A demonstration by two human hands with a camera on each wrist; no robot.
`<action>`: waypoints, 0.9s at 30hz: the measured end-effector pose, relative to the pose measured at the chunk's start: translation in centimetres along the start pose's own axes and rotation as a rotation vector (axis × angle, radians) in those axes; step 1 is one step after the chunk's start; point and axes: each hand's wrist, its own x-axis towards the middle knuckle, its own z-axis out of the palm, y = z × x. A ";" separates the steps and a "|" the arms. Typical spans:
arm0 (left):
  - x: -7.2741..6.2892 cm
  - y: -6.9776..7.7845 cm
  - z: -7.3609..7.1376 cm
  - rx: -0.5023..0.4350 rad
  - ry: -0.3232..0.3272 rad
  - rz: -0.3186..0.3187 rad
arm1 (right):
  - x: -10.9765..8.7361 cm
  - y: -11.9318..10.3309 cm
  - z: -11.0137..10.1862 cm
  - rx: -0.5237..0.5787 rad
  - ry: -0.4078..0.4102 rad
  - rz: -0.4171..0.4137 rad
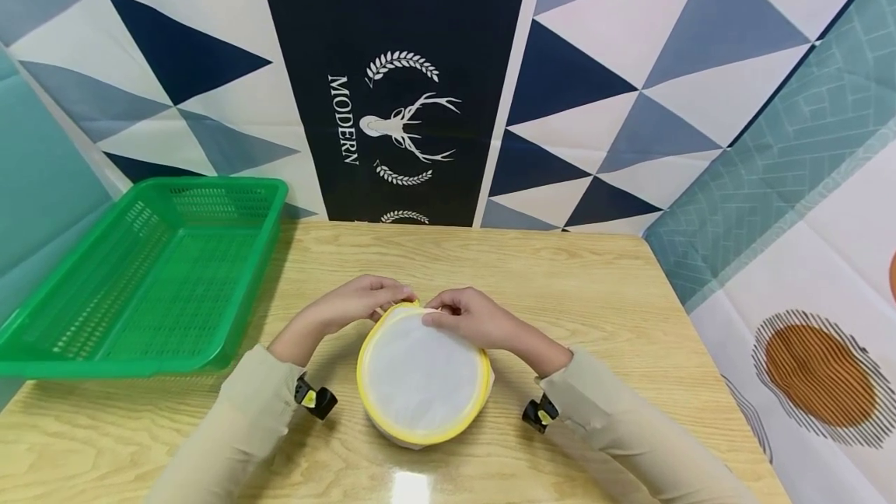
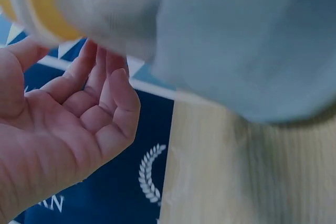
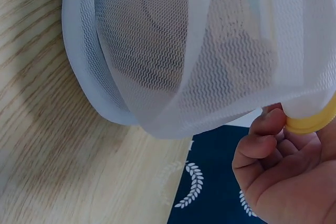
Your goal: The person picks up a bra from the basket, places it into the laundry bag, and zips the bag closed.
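A round white mesh laundry bag [image 1: 423, 372] with yellow trim stands over the wooden table, its flat lid facing up. At the far left of its rim my left hand [image 1: 357, 303] holds the yellow edge, thumb and bent fingertips right at the trim. Just to the right, my right hand [image 1: 476, 320] pinches the rim, with the thumb on top and curled fingers below. In the right wrist view, the bag's see-through mesh side [image 3: 147, 51] hangs down in folds. The bag's pale side [image 2: 226, 40] looks blurred in the left wrist view.
A green plastic basket [image 1: 269, 243] with perforated walls sits on the left of the wooden table [image 1: 560, 278]. Behind the table rises a patterned wall covering [image 1: 574, 84]. Each sleeved wrist carries a small black camera [image 1: 318, 401].
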 end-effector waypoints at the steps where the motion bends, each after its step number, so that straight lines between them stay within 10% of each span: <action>1: 0.2 0.3 0.2 0.008 -0.008 0.007 | 0.0 0.0 0.0 -0.003 0.004 0.000; 13: 1.3 1.5 0.9 -0.011 -0.081 -0.011 | -0.4 0.1 -0.1 0.000 0.026 -0.019; 27: 1.1 1.1 0.1 0.003 0.015 0.002 | -0.7 0.2 -0.2 -0.025 0.034 0.007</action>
